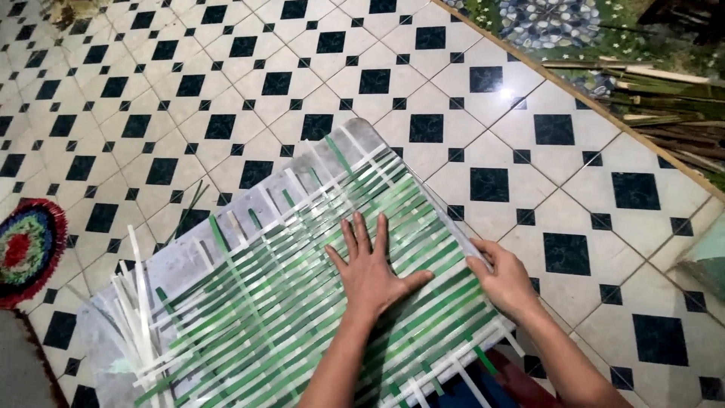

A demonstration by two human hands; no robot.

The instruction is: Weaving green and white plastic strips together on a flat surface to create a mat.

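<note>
A flat woven mat [264, 302] of green and white strips lies on a pale board [189, 257] on the tiled floor. My left hand [374, 268] presses flat on the weave near its middle, fingers spread. At the mat's right edge, my right hand [502, 279] has its fingers curled over the ends of the strips and seems to pinch one. Loose white strips [140, 310] stick out past the mat's left side.
White floor tiles with black squares [483, 181] surround the board. A round multicoloured rug [23, 253] lies at the left edge. Cut bamboo sticks [664, 98] are piled at the upper right beside a pebble-patterned floor.
</note>
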